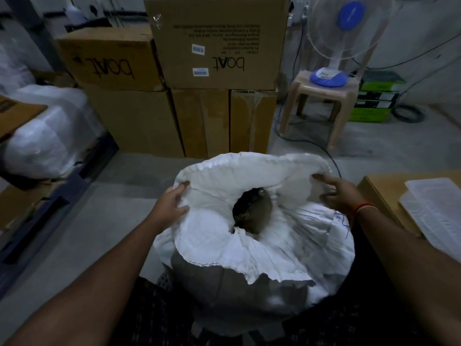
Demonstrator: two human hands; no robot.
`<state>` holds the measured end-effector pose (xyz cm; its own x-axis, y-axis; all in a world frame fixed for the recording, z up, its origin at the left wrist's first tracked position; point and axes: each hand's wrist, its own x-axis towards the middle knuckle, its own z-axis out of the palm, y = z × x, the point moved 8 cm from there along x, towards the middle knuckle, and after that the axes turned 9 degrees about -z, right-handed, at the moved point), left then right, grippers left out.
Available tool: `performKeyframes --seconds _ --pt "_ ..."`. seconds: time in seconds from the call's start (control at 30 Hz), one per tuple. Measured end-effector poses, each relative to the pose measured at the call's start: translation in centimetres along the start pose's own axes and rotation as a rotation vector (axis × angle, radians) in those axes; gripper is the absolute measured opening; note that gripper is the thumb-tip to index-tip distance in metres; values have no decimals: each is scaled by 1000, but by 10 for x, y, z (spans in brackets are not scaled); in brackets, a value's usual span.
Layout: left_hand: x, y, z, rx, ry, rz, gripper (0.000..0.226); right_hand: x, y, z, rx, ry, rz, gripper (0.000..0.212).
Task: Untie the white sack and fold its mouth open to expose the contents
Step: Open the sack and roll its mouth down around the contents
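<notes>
Our left hand grips the left rim of the big white woven plastic sack, thumb over the folded edge and fingers beneath. The sack stands on the floor directly before us, its mouth rolled outward around a dark opening. Our right hand pinches the right rim. Beyond stand stacked brown cardboard boxes and a blue-and-white table fan.

**What the view leaves unclear**

The sack shows only a small dark opening; what lies inside is too dim to identify, perhaps dark loose material. The right hand is motion-blurred, so its grip is uncertain. The sack's base runs off the bottom edge.
</notes>
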<state>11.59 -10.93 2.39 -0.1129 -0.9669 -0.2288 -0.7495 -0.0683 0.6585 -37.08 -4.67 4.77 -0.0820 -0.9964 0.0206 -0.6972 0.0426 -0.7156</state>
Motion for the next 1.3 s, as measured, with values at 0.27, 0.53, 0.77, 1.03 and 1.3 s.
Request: performKeyframes --seconds 0.27,0.53,0.77,1.03,1.3 --pt "54 -8 8 -136 -103 -100 90 42 31 -2 -109 -18 29 81" --pt "68 -26 22 268 -2 -76 93 52 46 18 -113 64 67 54" --pt "59 -25 9 195 150 -77 83 39 39 23 -176 214 21 47" --pt "-69 46 24 251 188 566 53 -116 -77 66 -455 124 -664 55" --pt "-104 10 56 502 60 661 54 -146 -80 73 -796 85 -575 69"
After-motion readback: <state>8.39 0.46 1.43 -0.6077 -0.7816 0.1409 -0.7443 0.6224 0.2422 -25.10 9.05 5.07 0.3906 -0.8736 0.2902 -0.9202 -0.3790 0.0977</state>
